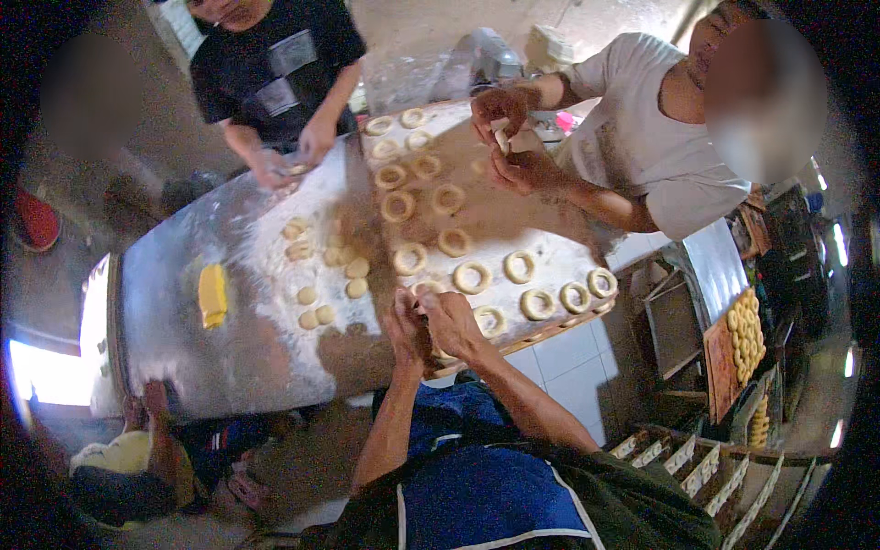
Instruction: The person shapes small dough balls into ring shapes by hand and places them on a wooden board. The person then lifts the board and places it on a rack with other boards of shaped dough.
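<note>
Close together at the table's near edge, my left hand (pixel 406 325) and my right hand (pixel 454 325) are closed around a piece of pale dough (pixel 423 290), mostly hidden by my fingers. Right beside them lies a floured board (pixel 573 261) bearing several dough rings (pixel 472 278). One dough ring (pixel 489 320) sits just right of my right hand. To the left of my hands, several small dough balls (pixel 356 288) rest on the floured metal table (pixel 183 353).
A yellow block (pixel 213 295) lies on the table's left part. Across stand a person in black (pixel 293 78) and one in white (pixel 632 119), both handling dough. Another person's hand (pixel 156 401) touches the near-left edge. Racks (pixel 715 472) and a loaded tray (pixel 724 367) stand right.
</note>
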`<state>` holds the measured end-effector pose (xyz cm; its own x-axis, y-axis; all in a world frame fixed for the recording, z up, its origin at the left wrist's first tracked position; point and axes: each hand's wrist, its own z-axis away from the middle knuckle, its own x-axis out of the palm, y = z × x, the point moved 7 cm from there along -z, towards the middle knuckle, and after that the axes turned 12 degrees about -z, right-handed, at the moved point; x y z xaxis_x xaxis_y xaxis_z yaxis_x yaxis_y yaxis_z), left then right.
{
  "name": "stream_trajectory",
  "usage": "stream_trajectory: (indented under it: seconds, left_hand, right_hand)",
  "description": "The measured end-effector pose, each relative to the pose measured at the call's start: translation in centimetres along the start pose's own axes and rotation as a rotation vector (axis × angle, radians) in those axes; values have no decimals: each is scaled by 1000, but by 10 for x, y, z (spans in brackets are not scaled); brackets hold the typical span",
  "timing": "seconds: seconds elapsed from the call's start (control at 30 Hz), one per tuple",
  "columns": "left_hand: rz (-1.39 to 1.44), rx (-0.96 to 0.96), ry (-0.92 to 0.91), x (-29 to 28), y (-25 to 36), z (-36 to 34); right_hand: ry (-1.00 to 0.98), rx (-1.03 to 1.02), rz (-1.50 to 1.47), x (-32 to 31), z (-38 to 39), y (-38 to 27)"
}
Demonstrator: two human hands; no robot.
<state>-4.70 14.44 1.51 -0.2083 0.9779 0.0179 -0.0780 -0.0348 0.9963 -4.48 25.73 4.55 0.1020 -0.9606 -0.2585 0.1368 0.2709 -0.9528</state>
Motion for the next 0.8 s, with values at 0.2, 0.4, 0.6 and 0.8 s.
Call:
stream_trajectory:
  seconds: [0.2,0.4,0.6,0.8]
  left_hand:
    - [-630,244,-142,97,9,11]
    - [-570,536,-144,190,1,15]
    - [-674,418,-225,233,11,-7]
    - [-1394,501,-256,284,41,-21]
  right_hand:
    - [232,-22,-138,-103,12,16]
    - [435,-306,-264,-193,19,26]
    - [261,-259,-157,-250,14,52]
    - [489,-90,544,-293,6,69]
